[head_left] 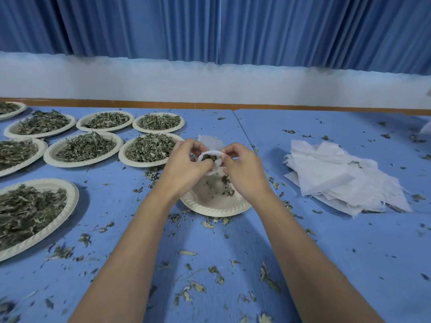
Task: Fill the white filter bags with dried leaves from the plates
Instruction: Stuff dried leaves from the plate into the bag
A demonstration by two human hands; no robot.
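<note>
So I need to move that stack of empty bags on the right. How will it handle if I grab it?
Probably floppy: the bag stack lies in thin, creased, splayed sheets with frayed threads. Likely very light, so layers may slide apart or shed the leaf bits resting on them. Lifting from underneath with both hands seems safer than pinching one corner.

Matt blue tabletop (326, 241); embossed matt paper plates (217, 206); thin, fibrous, frayed-edged white filter bags (338, 178); pleated blue cloth curtain (210, 26).
</note>
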